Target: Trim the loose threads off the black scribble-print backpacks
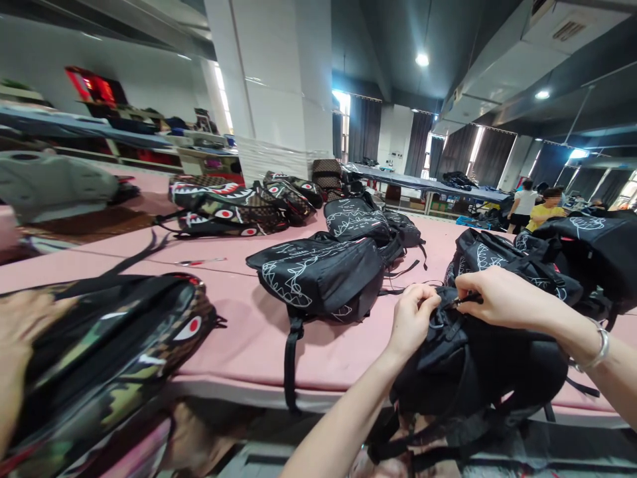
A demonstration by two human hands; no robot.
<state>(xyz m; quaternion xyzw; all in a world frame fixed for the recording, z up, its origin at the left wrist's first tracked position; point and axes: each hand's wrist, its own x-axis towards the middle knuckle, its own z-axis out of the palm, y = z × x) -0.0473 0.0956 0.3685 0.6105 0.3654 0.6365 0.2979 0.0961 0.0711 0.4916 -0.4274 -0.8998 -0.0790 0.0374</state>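
Observation:
A black backpack lies at the near edge of the pink table. My left hand pinches fabric or a strap at its top. Close beside it, my right hand is closed on a small dark piece, perhaps a zipper pull or a small tool; I cannot tell which. A silver bracelet circles my right wrist. Left of my hands rests another black backpack with white line drawings, its strap hanging over the table edge.
Another person's hand rests on a camouflage backpack at the left. Farther back are patterned backpacks and more black ones. A pair of red-handled scissors or a similar tool lies on the table. People stand in the right background.

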